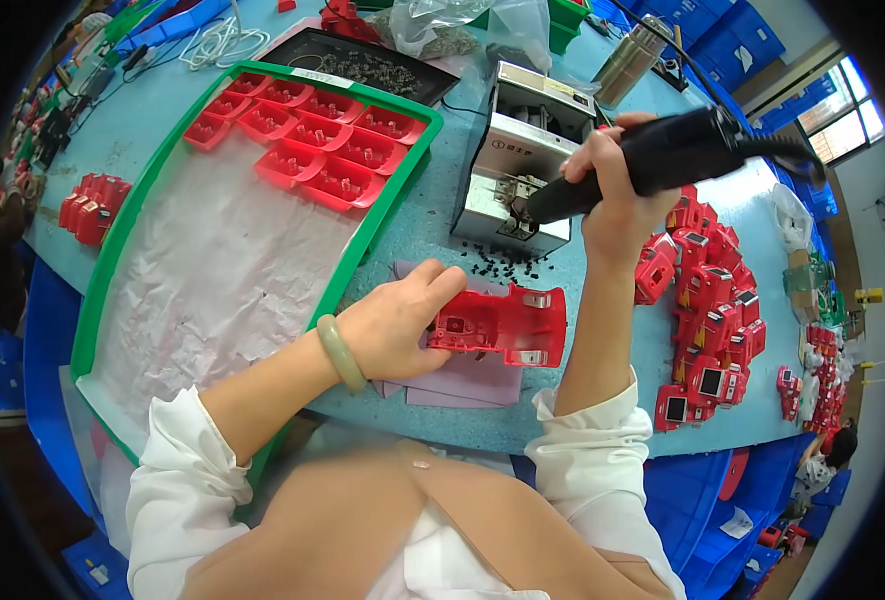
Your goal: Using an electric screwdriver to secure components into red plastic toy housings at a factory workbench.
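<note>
My left hand [403, 318], with a pale green bangle at its wrist, grips the left end of a red plastic housing [503, 322]. The housing lies open side up on purple sheets [463, 390], with metal pieces at its right end. My right hand [618, 195] is wrapped round a black electric screwdriver [678, 150] with a coiled cord. Its nose points down left into the front of a metal screw feeder [528, 148]; the tip is hidden there. Small black screws [503, 266] are scattered on the table between feeder and housing.
At left, a green-rimmed tray [395, 200] lined with white sheeting holds several red shells [346, 182]. Red devices with small screens [711, 380] are heaped at right. A dark tray of small parts [353, 68] and a metal flask [631, 62] stand at the back.
</note>
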`<state>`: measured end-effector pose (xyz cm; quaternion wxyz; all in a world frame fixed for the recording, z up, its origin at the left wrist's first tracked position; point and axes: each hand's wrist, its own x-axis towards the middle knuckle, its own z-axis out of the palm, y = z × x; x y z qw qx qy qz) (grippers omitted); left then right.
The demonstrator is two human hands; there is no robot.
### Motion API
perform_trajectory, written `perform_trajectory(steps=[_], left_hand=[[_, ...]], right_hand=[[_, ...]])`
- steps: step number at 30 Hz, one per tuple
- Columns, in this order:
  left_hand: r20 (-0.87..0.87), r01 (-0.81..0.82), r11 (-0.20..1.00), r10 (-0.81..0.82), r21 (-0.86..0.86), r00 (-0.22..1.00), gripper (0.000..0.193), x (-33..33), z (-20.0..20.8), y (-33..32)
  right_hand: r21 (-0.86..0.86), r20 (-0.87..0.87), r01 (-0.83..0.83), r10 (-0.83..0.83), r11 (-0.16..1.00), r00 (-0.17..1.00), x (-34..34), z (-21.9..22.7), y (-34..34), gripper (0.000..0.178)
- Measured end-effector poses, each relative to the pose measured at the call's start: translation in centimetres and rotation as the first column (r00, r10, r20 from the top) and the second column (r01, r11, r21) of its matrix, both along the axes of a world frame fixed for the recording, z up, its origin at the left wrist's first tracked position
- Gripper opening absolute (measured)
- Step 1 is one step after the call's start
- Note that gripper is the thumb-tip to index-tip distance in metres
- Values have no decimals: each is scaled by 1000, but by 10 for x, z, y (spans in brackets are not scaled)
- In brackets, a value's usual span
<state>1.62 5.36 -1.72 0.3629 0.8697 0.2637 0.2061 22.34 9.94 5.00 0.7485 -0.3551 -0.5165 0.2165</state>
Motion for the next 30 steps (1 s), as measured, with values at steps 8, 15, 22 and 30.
perform_trajectory(steps=[8,15,22,30], left_hand=[[-26,-18,1000,18,4,999,47,-5,-5,4],[-17,-13,1000,13,17,1000,46,-2,-7,1],[-34,-9,1000,9,8,999,48,-6,-13,4],[-56,-8,1000,9,15,998,50,-7,-15,4]], right_hand=[[32,56,8,-10,999,998,-7,0,-8,24],[-17,69,-21,22,1000,997,-8,-6,2,24],[-125,43,-75,81,989,996,-18,13,-37,28],[-119,29,-197,202,973,979,-37,-4,-90,34]])
